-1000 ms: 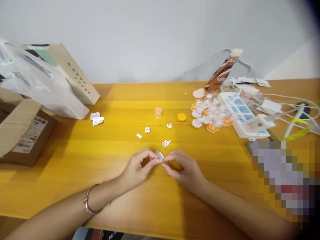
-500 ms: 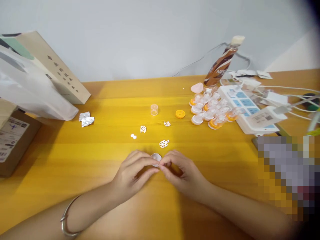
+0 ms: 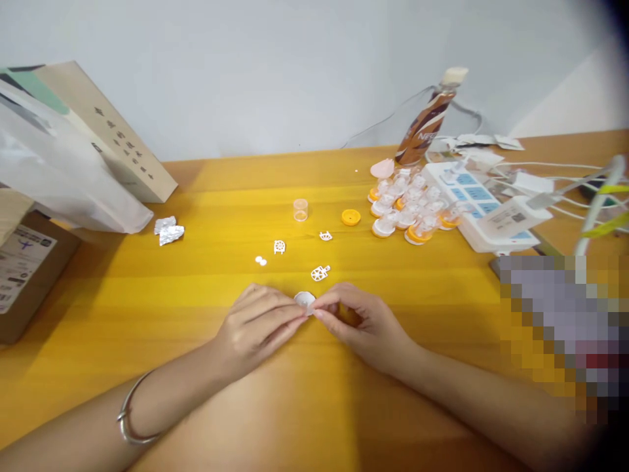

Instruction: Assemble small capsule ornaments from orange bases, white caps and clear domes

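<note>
A small white round plastic piece (image 3: 304, 300) is pinched between the fingertips of my left hand (image 3: 258, 324) and my right hand (image 3: 361, 321), low over the yellow table (image 3: 147, 308). Just beyond my fingers lie small white cut-out shapes: one nearest (image 3: 320, 273), a wheel-like one (image 3: 279, 246), a third (image 3: 325, 236) and two tiny dots (image 3: 260, 261). Further back stand a clear little cup (image 3: 300, 210) and an orange lid (image 3: 350, 217). A silver bangle (image 3: 128, 416) circles my left wrist.
A cluster of several small clear capsules with orange lids (image 3: 407, 213) sits at the right, beside a white power strip (image 3: 481, 210) with cables and a brown bottle (image 3: 425, 121). At the left are crumpled foil (image 3: 168, 230), a plastic bag (image 3: 63, 183), a paper bag (image 3: 118, 141) and a cardboard box (image 3: 24, 269).
Both hands keep pinching the white piece and have drawn closer together, fingers folding over it. The camera tilted slightly, shifting the scene left and up.
</note>
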Available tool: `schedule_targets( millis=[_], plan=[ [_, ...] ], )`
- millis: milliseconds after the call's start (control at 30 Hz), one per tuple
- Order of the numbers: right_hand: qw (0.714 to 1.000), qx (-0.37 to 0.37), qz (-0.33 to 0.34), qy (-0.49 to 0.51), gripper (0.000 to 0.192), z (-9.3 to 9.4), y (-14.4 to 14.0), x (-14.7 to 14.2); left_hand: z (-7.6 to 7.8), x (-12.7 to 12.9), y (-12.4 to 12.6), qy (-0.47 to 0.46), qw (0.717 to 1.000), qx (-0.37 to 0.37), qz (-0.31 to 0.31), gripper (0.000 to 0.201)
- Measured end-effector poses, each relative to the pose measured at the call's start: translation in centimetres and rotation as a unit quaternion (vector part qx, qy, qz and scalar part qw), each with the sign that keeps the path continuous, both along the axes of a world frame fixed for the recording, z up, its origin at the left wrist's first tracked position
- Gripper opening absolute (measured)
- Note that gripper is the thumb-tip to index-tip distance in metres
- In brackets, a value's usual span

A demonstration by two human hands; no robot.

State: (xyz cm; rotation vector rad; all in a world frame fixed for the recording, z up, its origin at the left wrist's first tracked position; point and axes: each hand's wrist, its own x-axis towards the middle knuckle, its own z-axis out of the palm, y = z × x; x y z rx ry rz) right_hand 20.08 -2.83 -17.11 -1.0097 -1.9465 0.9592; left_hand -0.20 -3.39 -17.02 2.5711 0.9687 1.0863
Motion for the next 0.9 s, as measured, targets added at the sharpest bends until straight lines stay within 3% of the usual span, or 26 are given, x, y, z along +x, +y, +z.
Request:
schedule_targets(
  millis=[133,233,367,900],
  plan=[
    [0.999,0.05,-0.008,-0.005,0.019,-0.3,0.5,0.1,0.0,-0.7,1.0,-0.038,0.996,-0.076,0.024,0.016],
    [0.995,0.087,0.031,-0.047,0.029,-0.3,1.1,-0.1,0.1,-0.7,2.0,-0.053,0.993,-0.107,-0.005,0.012],
    [0.993,0.083,0.04,-0.075,0.028,-0.5,1.6,-0.3,0.3,-0.4,2.6,-0.044,0.989,-0.137,-0.032,0.01],
    [0.989,0.099,0.06,-0.095,0.026,-1.0,1.6,-0.3,0.0,-0.3,2.7,0.038,0.994,-0.099,-0.034,0.01]
  ],
)
